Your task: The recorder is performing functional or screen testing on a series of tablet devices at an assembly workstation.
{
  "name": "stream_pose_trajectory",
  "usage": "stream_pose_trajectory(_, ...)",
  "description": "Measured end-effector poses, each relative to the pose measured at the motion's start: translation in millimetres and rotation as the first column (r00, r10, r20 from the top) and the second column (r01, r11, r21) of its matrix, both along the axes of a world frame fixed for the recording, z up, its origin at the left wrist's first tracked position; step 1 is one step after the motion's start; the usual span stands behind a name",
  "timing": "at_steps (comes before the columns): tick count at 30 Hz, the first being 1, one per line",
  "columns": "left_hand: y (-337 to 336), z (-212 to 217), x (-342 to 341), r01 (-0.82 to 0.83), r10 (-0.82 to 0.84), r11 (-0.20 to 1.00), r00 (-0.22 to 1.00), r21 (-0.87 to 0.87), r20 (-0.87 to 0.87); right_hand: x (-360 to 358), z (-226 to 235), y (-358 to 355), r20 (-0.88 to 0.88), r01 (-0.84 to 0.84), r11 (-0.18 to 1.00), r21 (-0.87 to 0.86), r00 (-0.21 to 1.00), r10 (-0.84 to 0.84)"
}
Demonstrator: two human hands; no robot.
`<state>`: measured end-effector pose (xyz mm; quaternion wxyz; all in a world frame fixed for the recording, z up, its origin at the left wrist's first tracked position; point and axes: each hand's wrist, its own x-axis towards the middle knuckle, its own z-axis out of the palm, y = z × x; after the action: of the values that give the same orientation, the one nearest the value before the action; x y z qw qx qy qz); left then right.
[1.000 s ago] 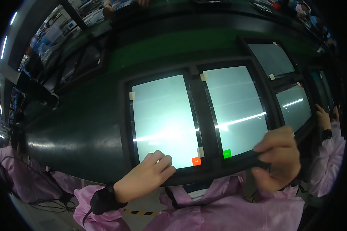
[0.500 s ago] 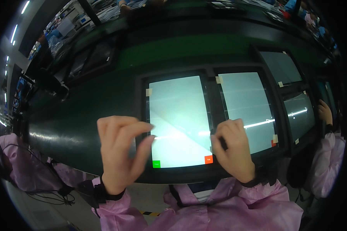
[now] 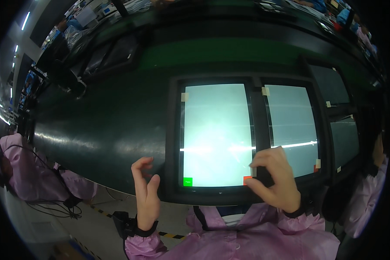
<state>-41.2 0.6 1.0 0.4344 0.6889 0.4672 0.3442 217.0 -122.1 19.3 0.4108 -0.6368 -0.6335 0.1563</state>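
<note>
A lit tablet-like screen (image 3: 216, 125) lies in a dark tray (image 3: 172, 130) in front of me, showing near white with a green square at its lower left corner and a red square at its lower right. My right hand (image 3: 276, 182) hovers at that lower right corner, index finger bent and thumb apart from it, the thumb overlapping the red square; whether it touches the glass I cannot tell. A pale tape tab (image 3: 253, 172) shows between them. Left of the tray's front corner is my left hand (image 3: 146, 193), fingers loosely curled, thumb apart, holding nothing.
A second, greyer screen (image 3: 290, 117) sits beside it on the right in the same tray, with tape tabs. More framed screens (image 3: 331, 84) stand farther right near another person's arm (image 3: 364, 186). A dark tray (image 3: 115, 54) lies far left on the green table (image 3: 95, 117).
My left hand has drawn back from the lit screen's left edge, toward the table's front edge. My right hand's thumb and index have spread at the lower right corner. The view has shifted left.
</note>
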Motion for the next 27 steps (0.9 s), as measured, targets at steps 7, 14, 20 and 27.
stream_pose_trajectory(7,-7,-20,15,0.1,-0.075,0.992,0.961,0.08,-0.266,41,-20,-63,0.082,0.241,0.97,0.02,0.967,-0.242)
stream_pose_trajectory(14,-8,-2,27,0.003,0.039,0.987,0.967,0.164,-0.252,59,-29,-86,0.336,-0.055,0.993,-0.1,0.938,0.086)
stream_pose_trajectory(20,27,13,53,0.23,-0.197,0.914,0.972,0.335,-0.129,88,-9,-72,0.164,0.181,0.983,-0.033,0.971,-0.173)
stream_pose_trajectory(27,76,-1,93,0.366,-0.067,0.713,0.885,0.598,-0.461,137,-20,-18,0.204,0.307,0.951,-0.042,0.934,-0.293)
